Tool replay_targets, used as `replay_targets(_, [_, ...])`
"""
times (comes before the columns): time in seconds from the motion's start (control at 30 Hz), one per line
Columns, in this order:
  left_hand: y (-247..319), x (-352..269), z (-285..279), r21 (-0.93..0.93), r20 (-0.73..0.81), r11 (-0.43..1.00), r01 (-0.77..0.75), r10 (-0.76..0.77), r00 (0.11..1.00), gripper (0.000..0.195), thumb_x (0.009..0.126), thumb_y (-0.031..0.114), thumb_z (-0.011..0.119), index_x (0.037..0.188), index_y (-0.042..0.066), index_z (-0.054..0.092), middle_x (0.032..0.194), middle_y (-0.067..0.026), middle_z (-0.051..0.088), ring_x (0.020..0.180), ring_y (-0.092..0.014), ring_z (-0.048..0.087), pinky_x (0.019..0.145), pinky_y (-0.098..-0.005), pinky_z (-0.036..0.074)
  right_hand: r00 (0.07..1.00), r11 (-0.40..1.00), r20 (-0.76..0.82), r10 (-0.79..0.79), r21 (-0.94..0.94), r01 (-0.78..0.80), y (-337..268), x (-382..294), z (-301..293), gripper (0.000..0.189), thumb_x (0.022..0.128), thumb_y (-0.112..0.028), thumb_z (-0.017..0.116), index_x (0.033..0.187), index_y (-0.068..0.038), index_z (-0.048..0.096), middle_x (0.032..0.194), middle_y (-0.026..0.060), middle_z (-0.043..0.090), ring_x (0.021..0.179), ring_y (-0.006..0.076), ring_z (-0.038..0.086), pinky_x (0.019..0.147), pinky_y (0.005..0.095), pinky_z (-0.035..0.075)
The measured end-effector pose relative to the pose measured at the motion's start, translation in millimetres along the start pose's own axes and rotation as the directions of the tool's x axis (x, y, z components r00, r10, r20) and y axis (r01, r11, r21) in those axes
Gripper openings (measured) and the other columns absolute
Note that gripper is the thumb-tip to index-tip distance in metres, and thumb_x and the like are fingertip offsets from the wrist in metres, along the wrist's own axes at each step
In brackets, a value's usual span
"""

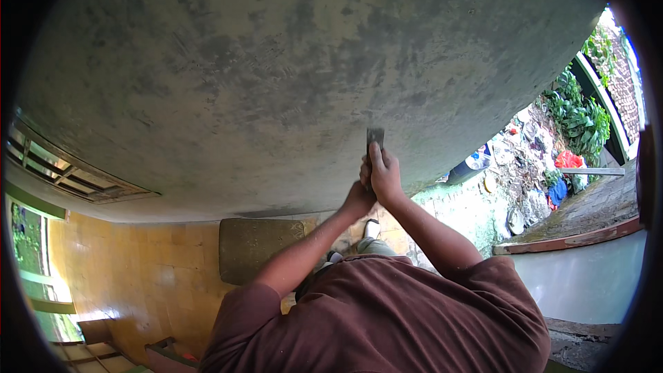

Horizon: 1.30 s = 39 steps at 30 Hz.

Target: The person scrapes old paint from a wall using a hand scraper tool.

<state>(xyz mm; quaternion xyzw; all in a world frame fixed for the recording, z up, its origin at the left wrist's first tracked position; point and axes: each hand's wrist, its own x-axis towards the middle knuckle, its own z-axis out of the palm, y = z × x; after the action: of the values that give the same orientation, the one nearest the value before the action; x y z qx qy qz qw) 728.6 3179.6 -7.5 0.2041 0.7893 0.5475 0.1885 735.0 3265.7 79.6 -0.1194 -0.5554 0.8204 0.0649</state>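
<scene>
Straight ahead rises a large wall [269, 77] with patchy grey and pale plaster. Both my hands hold one scraper [375, 137], whose flat metal blade points up at the wall's lower middle. My right hand [386, 173] is around its upper part, with the thumb laid along it. My left hand [360, 198] closes on the lower end, just below and beside the right. The fingers hide most of the handle. The blade's tip is at the wall's surface; whether it presses there I cannot tell.
A brown cushioned piece [259, 248] stands on the yellowish tiled floor [155, 269] by the wall's foot. At the left is a wooden-framed opening [77, 171]. To the right lie a dark bucket-like container [469, 170], scattered rubbish [528, 150] and a low ledge [575, 235].
</scene>
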Motion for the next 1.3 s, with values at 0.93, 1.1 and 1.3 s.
replay_targets(0.93, [0.1, -16.4, 22.0, 0.291, -0.261, 0.913, -0.287, 0.364, 0.894, 0.026, 0.089, 0.025, 0.051, 0.091, 0.000, 0.057, 0.065, -0.0161, 0.059, 0.069, -0.035, 0.063, 0.058, -0.0439, 0.045, 0.990, 0.991, 0.092, 0.108, -0.093, -0.099, -9.2, -6.4, 2.8, 0.037, 0.099, -0.037, 0.046, 0.082, -0.005, 0.044, 0.057, -0.0009, 0.039, 0.044, 0.0106, 0.040, 0.041, 0.0263, 0.035])
replay_targets(1.1, [32.3, 8.1, -8.2, -0.342, -0.037, 0.938, 0.050, -0.067, 0.997, 0.021, 0.089, 0.020, 0.052, 0.079, 0.002, 0.055, 0.062, -0.0157, 0.058, 0.064, -0.037, 0.062, 0.054, -0.0432, 0.045, 0.984, 0.998, 0.168, 0.058, -0.004, -0.058, -33.3, 16.0, 9.0, 0.037, 0.099, -0.037, 0.046, 0.083, -0.004, 0.047, 0.056, -0.0005, 0.040, 0.043, 0.0108, 0.040, 0.041, 0.0264, 0.035])
replay_targets(1.3, [4.6, -20.2, 32.1, 0.005, -0.307, 0.988, -0.156, 0.150, 0.940, 0.033, 0.089, 0.029, 0.051, 0.107, 0.002, 0.050, 0.074, -0.0231, 0.062, 0.073, -0.041, 0.062, 0.059, -0.0472, 0.047, 0.980, 0.981, 0.108, 0.170, -0.110, -0.158, 1.9, -4.8, -10.6, 0.037, 0.099, -0.037, 0.047, 0.081, -0.004, 0.047, 0.055, -0.0004, 0.040, 0.043, 0.0108, 0.040, 0.040, 0.0262, 0.033])
